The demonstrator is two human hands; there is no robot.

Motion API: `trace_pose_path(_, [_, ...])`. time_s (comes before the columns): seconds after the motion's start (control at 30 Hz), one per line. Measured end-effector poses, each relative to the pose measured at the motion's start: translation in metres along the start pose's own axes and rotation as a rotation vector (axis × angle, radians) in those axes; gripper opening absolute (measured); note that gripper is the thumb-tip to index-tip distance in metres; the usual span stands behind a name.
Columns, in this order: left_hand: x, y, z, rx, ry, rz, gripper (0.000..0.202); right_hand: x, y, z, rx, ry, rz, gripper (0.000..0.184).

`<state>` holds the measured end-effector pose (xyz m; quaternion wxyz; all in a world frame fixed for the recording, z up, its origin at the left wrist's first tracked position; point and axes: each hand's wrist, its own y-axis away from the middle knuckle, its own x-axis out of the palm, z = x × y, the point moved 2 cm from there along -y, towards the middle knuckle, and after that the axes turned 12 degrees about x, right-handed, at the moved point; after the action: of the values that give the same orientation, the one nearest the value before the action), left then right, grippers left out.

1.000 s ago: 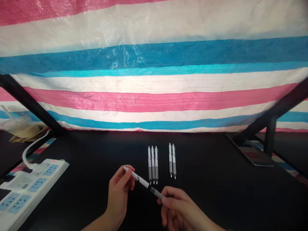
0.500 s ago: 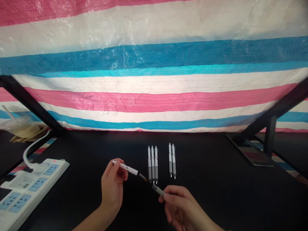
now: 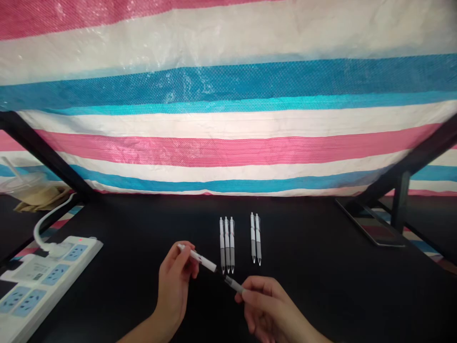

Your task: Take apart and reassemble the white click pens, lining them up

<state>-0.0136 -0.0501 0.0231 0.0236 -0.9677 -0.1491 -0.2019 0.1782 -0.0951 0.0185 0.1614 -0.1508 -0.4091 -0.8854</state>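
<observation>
My left hand (image 3: 177, 278) pinches the white upper barrel of a pen (image 3: 204, 261), which slants down to the right. In my right hand (image 3: 266, 305), thumb and fingers grip the grey lower barrel (image 3: 233, 284) of that pen. A short dark stretch, with part of the refill, shows between the two barrel halves. Behind the hands lie three white and grey click pens (image 3: 226, 243) side by side. Two more pens of the same kind (image 3: 255, 238) lie to the right of them, tips toward me.
A white power strip (image 3: 53, 281) with a plugged-in cable lies at the left. At the right a dark tablet-like device (image 3: 371, 224) rests near the black frame leg (image 3: 400, 205). Striped plastic sheeting (image 3: 228, 152) hangs behind the black table (image 3: 314, 267).
My left hand has moved right and slightly down with the white barrel, bringing it closer to the grey barrel. The gap between the halves is shorter. My right hand stays nearly still.
</observation>
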Motion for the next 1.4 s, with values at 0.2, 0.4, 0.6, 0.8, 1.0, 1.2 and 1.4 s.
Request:
trace_pose_path(0.2, [0.0028, 0.0112, 0.0059, -0.026, -0.071, 0.209, 0.02, 0.0003, -0.0032, -0.0016, -0.048, 0.054, -0.044, 0.036])
trace_pose_path(0.4, [-0.0004, 0.008, 0.0088, -0.042, -0.043, 0.251, 0.018, -0.001, -0.0048, -0.0032, -0.047, 0.096, -0.006, 0.061])
trace_pose_path(0.6, [-0.002, 0.0064, 0.0091, -0.003, -0.059, 0.189, 0.014, 0.0016, -0.0017, 0.0002, -0.087, 0.08, -0.015, 0.042])
trace_pose_path(0.8, [-0.002, 0.0032, 0.0098, -0.02, -0.071, 0.168, 0.015, 0.0006, -0.0029, 0.0014, -0.04, 0.129, -0.041, 0.047])
trace_pose_path(1.0, [-0.0017, 0.0043, 0.0076, -0.009, -0.076, 0.146, 0.017, 0.0011, -0.0041, 0.0014, -0.069, 0.166, -0.022, 0.043])
trace_pose_path(1.2, [-0.0043, 0.0057, 0.0089, -0.007, -0.085, 0.155, 0.017, 0.0004, -0.0053, 0.0008, -0.052, 0.156, -0.016, 0.053])
trace_pose_path(1.4, [-0.0031, 0.0056, 0.0099, -0.016, -0.087, 0.163, 0.017, 0.0019, -0.0038, -0.0002, -0.076, 0.198, -0.035, 0.051])
